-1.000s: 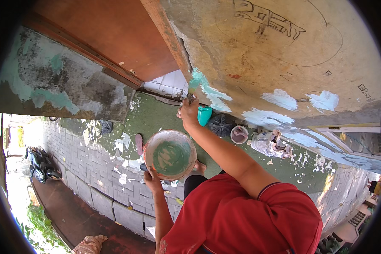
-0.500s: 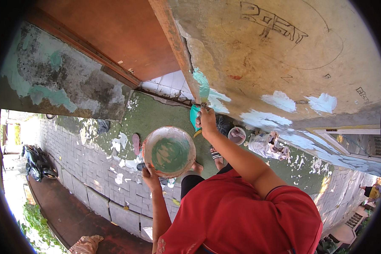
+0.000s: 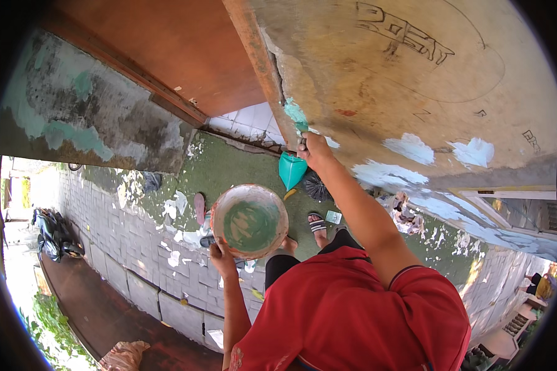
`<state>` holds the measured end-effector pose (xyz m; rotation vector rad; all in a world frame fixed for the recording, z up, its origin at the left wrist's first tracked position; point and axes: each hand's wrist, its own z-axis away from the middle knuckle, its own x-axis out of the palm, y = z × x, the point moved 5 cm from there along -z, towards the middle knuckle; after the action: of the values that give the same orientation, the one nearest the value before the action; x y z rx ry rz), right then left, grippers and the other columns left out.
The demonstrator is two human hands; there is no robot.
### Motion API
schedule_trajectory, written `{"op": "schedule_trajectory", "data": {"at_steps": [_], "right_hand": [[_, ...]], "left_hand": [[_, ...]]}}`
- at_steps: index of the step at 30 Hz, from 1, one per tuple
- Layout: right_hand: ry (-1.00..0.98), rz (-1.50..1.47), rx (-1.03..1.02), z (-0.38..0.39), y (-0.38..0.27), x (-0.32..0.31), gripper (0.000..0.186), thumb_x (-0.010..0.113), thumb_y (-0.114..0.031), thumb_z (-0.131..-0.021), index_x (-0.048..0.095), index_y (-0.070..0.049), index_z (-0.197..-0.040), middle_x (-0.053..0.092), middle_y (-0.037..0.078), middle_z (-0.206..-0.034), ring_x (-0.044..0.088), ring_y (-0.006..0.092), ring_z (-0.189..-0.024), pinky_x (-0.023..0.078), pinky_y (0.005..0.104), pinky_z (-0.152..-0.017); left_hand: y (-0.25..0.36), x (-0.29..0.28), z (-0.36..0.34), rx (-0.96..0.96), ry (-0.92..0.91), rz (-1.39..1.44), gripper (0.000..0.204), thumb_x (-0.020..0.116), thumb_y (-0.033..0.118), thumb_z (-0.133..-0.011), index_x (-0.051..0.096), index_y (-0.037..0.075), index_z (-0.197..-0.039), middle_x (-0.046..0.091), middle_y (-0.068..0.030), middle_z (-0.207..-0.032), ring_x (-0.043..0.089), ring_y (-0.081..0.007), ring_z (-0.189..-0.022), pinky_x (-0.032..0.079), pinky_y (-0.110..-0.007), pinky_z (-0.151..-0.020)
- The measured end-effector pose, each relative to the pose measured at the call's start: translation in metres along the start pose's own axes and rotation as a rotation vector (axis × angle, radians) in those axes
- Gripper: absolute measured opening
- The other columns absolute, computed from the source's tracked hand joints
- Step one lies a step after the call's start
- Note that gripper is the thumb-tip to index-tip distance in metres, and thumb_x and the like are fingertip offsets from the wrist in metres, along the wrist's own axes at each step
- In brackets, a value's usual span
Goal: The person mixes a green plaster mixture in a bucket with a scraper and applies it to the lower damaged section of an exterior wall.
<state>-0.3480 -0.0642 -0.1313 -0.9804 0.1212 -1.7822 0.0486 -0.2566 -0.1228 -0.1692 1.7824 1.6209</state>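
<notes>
My left hand (image 3: pixel 221 255) grips the near-left rim of a round bucket (image 3: pixel 249 219) with grey-green paste inside, seen from above at waist height. My right hand (image 3: pixel 312 150) is closed on a small tool, apparently a putty knife, held against the tan wall (image 3: pixel 408 80) at a turquoise smear (image 3: pixel 295 111); the fingers and wall setting hide much of the tool. Pale blue patches (image 3: pixel 408 148) mark the wall lower down. Beneath my right hand, on the ground, are a turquoise plastic object (image 3: pixel 292 172) and a black bag (image 3: pixel 317 185).
An orange door (image 3: pixel 148 49) and stained wall (image 3: pixel 86 111) are ahead-left. Peeled flakes litter the green floor (image 3: pixel 210 161), with a pink sandal (image 3: pixel 200 208) and my sandaled foot (image 3: pixel 317 229). A black motorbike (image 3: pixel 52 232) stands left; another person (image 3: pixel 541 284) is far right.
My right hand moved rightward and down, then back up over the turquoise smear. My left hand and bucket shifted only slightly. My sandaled foot came into view below the bucket's right.
</notes>
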Motion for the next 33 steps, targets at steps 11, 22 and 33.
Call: {"op": "schedule_trajectory", "data": {"at_steps": [11,22,33], "right_hand": [[-0.201,0.056,0.172,0.008,-0.067,0.038,0.011,0.049,-0.004,-0.086,0.04,-0.005,-0.079,0.04,0.007,-0.067,0.038,0.0137,-0.049,0.026,0.0268,-0.039],[-0.061,0.185,0.11,0.022,0.0,-0.009,0.009,0.05,-0.008,-0.085,0.042,-0.003,-0.084,0.042,0.008,-0.07,0.038,0.013,-0.05,0.026,0.0261,-0.039],[0.0,0.18,-0.334,-0.021,0.0,0.054,0.021,0.05,-0.019,-0.09,0.045,0.0,-0.084,0.046,0.007,-0.067,0.047,0.0164,-0.051,0.041,0.0318,-0.038]], "left_hand": [[0.007,0.0,0.007,-0.062,-0.015,-0.064,0.043,0.053,0.036,-0.096,0.052,-0.002,-0.075,0.052,-0.0066,-0.065,0.044,-0.0129,-0.06,0.04,-0.033,-0.054],[0.005,0.003,0.008,-0.08,-0.005,0.01,0.041,0.053,0.035,-0.097,0.051,0.0,-0.075,0.052,-0.0047,-0.065,0.043,-0.0103,-0.059,0.04,-0.03,-0.053],[0.017,-0.004,0.005,-0.133,-0.022,-0.007,0.045,0.052,0.039,-0.096,0.05,0.001,-0.072,0.049,-0.005,-0.066,0.043,-0.0122,-0.06,0.04,-0.032,-0.055]]}}
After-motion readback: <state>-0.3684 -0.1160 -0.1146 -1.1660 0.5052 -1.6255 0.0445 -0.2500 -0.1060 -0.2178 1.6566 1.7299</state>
